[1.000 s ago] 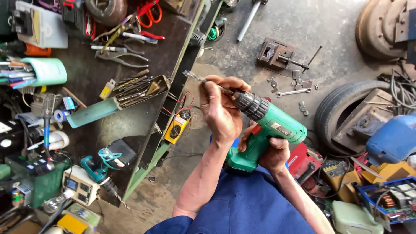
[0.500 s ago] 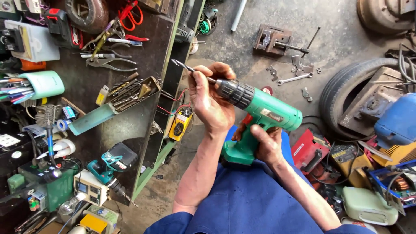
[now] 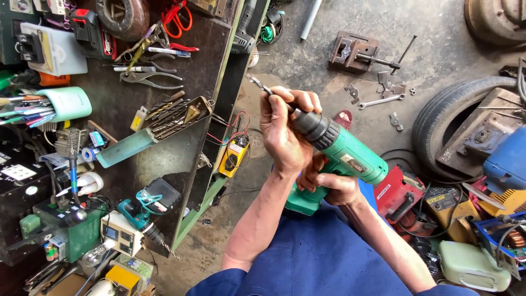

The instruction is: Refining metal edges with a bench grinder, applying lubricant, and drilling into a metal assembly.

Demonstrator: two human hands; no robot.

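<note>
Looking down at my own two hands, I record one green cordless drill [image 3: 350,159] held over the workshop floor, just right of the workbench [image 3: 181,137]. My left hand [image 3: 285,131] is closed round the black chuck [image 3: 315,129], fingers clamped on it. My right hand [image 3: 331,183] grips the handle below, fingers curled shut around it. One bit [image 3: 258,84] projects from the chuck, up and to the left past the left fingertips. The drill's long axis runs from lower right to upper left, toward the bench edge. The left hand is the nearer to the bit. On the bench I count one open case of drill bits [image 3: 175,112] and one second drill [image 3: 148,205], teal, both well apart from my hands.
</note>
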